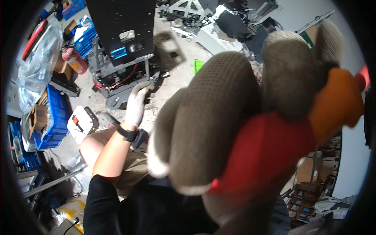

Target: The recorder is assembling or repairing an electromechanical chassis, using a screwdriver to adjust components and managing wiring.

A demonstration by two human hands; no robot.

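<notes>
Very close to the camera, my right hand (219, 117) in a grey-brown coated glove fills much of the right side. Its fingers are curled around a red and orange object (270, 150), too near and blurred to show its kind. My left hand (137, 103), in a whitish glove, reaches forward to the lower part of a black machine (121, 31). Its fingers bend at a dark grey part (156, 81) beside the grey base; the grip there is partly hidden. A red wire (123, 81) runs along the machine's underside.
On the left stand blue crates (58, 121), a red fire extinguisher (74, 60) and clear plastic wrapping (39, 74). A white panel (82, 123) lies by my knee. Scrap parts (231, 27) are heaped at the back, near a green piece (198, 65). Cardboard boxes (309, 170) stand right.
</notes>
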